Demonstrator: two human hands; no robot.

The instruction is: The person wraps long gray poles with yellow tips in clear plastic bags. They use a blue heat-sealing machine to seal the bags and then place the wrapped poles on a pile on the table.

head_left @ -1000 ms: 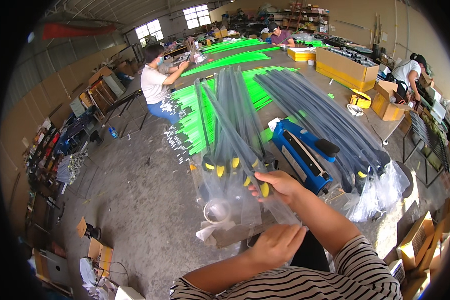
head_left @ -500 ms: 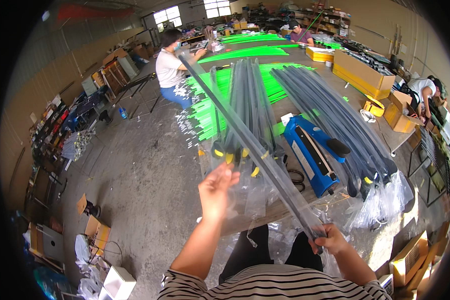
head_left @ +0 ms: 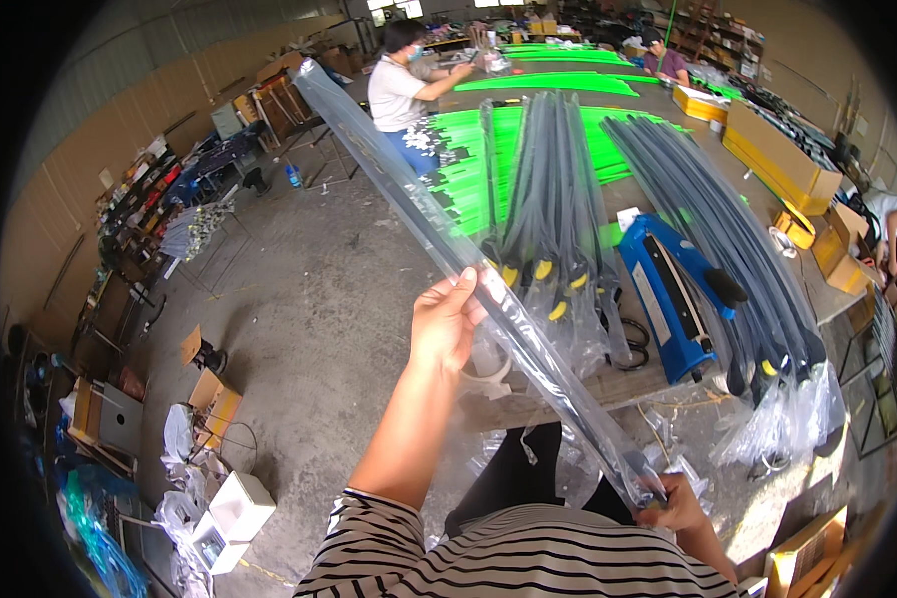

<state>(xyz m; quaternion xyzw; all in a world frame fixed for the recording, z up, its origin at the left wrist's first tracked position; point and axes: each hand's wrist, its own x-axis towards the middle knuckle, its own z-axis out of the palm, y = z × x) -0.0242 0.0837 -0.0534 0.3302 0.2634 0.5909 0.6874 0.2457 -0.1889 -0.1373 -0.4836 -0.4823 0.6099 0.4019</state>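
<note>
Sleeved rod [head_left: 540,354]: held in the air over the near table [head_left: 810,279] edge, slanting from far left to near right, long axis running through both hands; glare along the film, and hard to make out where the dark core stops inside the clear plastic at the far left end.

Left hand [head_left: 444,321]: pinching the sleeved rod partway along, between thumb and fingers; nearer to the far end than the right; fingertips mostly hidden behind the film.

Middle bundle [head_left: 558,189]: lying on the table, just beyond the sleeved rod and to the right of the left hand; crossed at its near left by the held film, with yellow tips seen through plastic.

Blue device [head_left: 650,299]: resting on the table between the two bundles, apart from both hands.

Right hand [head_left: 676,503]: gripping the near right end, close to the body; impossible to tell how each finger wraps.

Right bundle [head_left: 713,234]: stretched far to near along the right, near ends partly veiled by crumpled loose film [head_left: 792,414].
</note>
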